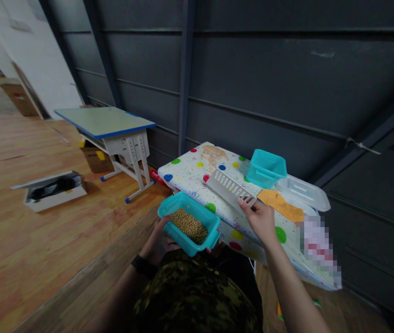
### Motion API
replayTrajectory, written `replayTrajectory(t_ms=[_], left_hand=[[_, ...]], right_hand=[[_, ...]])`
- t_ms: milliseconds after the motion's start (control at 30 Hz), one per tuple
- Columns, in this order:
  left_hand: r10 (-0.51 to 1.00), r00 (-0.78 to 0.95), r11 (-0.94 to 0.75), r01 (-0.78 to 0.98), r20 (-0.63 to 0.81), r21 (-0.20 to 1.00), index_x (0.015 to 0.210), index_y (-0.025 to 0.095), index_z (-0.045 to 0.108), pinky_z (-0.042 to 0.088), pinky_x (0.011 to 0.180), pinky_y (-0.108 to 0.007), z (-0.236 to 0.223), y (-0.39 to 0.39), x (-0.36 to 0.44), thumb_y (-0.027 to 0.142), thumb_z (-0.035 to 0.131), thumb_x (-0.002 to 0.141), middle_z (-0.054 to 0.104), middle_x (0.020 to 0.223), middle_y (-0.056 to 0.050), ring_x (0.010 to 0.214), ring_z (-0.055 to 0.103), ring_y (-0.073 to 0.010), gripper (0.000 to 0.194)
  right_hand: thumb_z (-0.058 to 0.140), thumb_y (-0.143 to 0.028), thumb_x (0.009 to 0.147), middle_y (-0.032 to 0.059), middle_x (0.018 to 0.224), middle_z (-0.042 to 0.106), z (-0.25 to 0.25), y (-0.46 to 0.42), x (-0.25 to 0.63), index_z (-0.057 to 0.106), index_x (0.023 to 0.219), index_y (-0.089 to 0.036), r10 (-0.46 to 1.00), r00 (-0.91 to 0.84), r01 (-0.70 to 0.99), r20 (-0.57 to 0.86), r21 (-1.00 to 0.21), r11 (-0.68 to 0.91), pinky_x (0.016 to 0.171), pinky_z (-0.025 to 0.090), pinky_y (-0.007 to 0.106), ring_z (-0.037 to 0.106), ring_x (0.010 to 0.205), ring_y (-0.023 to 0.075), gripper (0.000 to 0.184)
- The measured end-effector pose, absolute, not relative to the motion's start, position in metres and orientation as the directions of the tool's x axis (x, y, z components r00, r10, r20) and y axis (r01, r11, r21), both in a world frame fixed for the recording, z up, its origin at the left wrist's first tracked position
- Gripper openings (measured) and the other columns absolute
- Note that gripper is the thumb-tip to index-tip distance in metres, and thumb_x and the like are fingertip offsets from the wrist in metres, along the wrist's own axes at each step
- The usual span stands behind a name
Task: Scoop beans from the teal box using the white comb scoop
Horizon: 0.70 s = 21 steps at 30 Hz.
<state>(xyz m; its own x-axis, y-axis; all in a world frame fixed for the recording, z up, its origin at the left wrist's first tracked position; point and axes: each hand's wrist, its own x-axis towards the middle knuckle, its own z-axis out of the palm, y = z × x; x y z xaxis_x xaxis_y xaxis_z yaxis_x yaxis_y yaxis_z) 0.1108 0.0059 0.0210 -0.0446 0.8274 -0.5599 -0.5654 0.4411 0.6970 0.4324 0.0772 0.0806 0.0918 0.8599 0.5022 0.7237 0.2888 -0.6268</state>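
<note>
My left hand (158,243) grips a teal plastic container (172,201) from its left side and underneath, just off the table's front edge. Inside it lies a heap of yellowish dried beans (189,225), likely soybeans. In my right hand (260,217) is a white plastic tray with slots (230,189), pinched at its right end and tilted over the table. Whether the tray touches the cloth below, I cannot tell. Beyond it, a tan patch of fine loose grains (213,155) is spread on the polka-dot tablecloth (186,171).
A second teal container (266,169) stands at the table's back right. Beside it are a clear plastic lid (303,192) and an orange cloth (282,204). A blurred-out package (318,245) lies at the right. Leftward stand a desk (105,121) and an open white box (56,190).
</note>
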Motion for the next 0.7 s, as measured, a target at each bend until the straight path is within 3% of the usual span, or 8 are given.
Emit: replayTrajectory(t_ms=[167, 267, 400, 600, 700], left_hand=[[0.822, -0.046, 0.447, -0.565, -0.568, 0.693, 0.165, 0.031, 0.051, 0.071, 0.101, -0.058, 0.022, 0.007, 0.111, 0.045, 0.069, 0.109, 0.077, 0.154, -0.016, 0.128, 0.083, -0.0418, 0.061], [0.822, -0.041, 0.449, -0.567, -0.568, 0.691, 0.161, 0.031, 0.053, 0.072, 0.099, -0.057, 0.022, 0.004, 0.11, 0.047, 0.07, 0.107, 0.077, 0.152, -0.016, 0.129, 0.082, -0.0427, 0.059], [0.836, -0.01, 0.443, -0.577, -0.549, 0.686, 0.155, 0.031, 0.051, 0.072, 0.098, -0.055, 0.022, 0.0, 0.108, 0.043, 0.07, 0.105, 0.078, 0.149, -0.014, 0.123, 0.085, -0.0399, 0.055], [0.83, 0.005, 0.454, -0.585, -0.557, 0.672, 0.153, 0.031, 0.051, 0.072, 0.09, -0.05, 0.021, -0.001, 0.107, 0.051, 0.09, 0.086, 0.078, 0.147, -0.014, 0.114, 0.087, -0.0394, 0.08], [0.843, 0.007, 0.441, -0.579, -0.537, 0.685, 0.151, 0.032, 0.053, 0.071, 0.086, -0.047, 0.021, -0.001, 0.107, 0.054, 0.092, 0.084, 0.079, 0.143, -0.012, 0.111, 0.088, -0.0384, 0.08]], right_hand=[[0.065, -0.048, 0.104, 0.0126, 0.072, 0.083, 0.09, 0.134, 0.435, 0.09, 0.087, -0.016, 0.863, 0.119, 0.846, 0.491, -0.505, 0.17, 0.063, 0.045, 0.033, 0.074, 0.066, 0.0276, 0.044], [0.067, -0.034, 0.108, 0.0186, 0.098, 0.091, 0.102, 0.173, 0.421, 0.095, 0.11, -0.014, 0.891, 0.045, 0.901, 0.452, -0.403, 0.159, 0.077, 0.055, 0.034, 0.086, 0.089, 0.0332, 0.035], [0.063, -0.02, 0.11, 0.0148, 0.128, 0.089, 0.104, 0.208, 0.401, 0.09, 0.138, -0.02, 0.917, -0.048, 0.929, 0.396, -0.321, 0.187, 0.098, 0.061, 0.033, 0.087, 0.117, 0.0318, 0.038], [0.063, -0.016, 0.109, 0.011, 0.13, 0.088, 0.083, 0.214, 0.401, 0.088, 0.142, -0.024, 0.942, -0.09, 0.94, 0.322, -0.284, 0.187, 0.107, 0.064, 0.036, 0.087, 0.121, 0.0318, 0.042], [0.064, -0.015, 0.108, 0.0097, 0.13, 0.088, 0.081, 0.208, 0.409, 0.091, 0.136, -0.026, 0.934, -0.122, 0.915, 0.337, -0.325, 0.237, 0.107, 0.065, 0.036, 0.087, 0.121, 0.0329, 0.04]])
